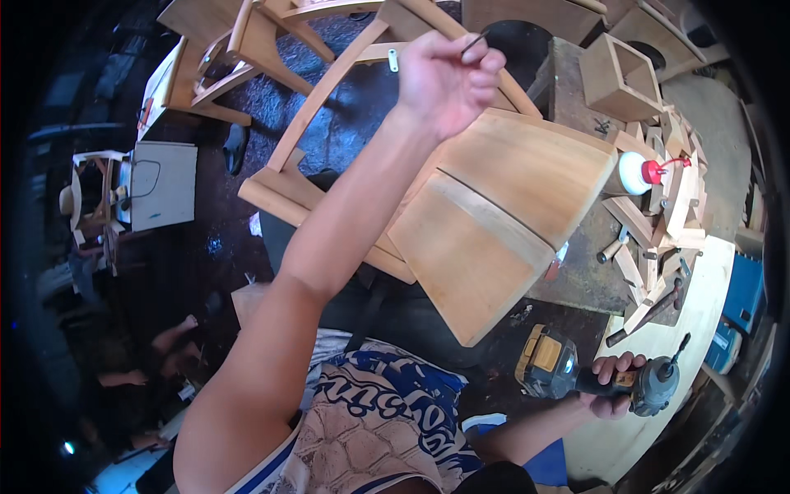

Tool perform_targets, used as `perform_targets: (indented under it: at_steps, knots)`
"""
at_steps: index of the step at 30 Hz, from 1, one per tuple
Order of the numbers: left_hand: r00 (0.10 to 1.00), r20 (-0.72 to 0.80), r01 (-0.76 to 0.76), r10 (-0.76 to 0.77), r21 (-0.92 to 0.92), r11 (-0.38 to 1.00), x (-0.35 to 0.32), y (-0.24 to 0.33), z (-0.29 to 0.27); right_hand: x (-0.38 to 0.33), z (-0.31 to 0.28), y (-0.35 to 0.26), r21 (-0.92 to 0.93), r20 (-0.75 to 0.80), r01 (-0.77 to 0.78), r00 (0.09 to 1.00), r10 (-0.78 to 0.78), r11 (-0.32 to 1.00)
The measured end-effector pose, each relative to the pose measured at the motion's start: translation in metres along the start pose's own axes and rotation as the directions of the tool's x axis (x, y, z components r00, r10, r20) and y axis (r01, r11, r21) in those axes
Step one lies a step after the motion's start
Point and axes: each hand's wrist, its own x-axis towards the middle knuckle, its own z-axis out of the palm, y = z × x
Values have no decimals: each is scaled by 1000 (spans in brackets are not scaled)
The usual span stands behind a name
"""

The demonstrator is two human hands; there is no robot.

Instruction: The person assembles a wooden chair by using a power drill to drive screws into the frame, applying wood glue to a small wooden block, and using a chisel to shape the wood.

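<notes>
My left hand (453, 86) is raised above the wooden chair frame (329, 107), fingers pinched on a thin dark screw (475, 41). The chair lies tilted in front of me, with two pale wood panels (485, 239) parted by a dark gap. Low on the right, my right hand (613, 383) grips a cordless drill (584, 379) with a yellow and black battery. Its dark bit points up and to the right, away from the chair. My left forearm hides part of the frame.
On the workbench (576, 272) at right are a white glue bottle (635, 173) with a red cap, a pile of wood offcuts (679, 181) and an open wooden box (617, 78). More wooden chairs (271, 49) stand at upper left. Another person's arms (177, 337) show at far left.
</notes>
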Motion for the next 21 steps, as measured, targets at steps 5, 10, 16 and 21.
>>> perform_targets:
  at_steps: [5,10,16,21]
  knots:
    - [974,-225,20,3,98,995,-201,-41,-15,22,89,4,-278,204,-299,910,360,913]
    - [944,-280,114,-173,-216,970,-325,-88,-47,4,137,22,-595,41,-403,849,527,696]
    - [919,-363,11,-152,-361,933,-350,-93,-59,-13,176,47,-729,-39,-510,696,717,456]
    - [828,-548,-72,-118,-313,947,-342,-92,-49,-27,216,67,-899,88,-261,681,727,353]
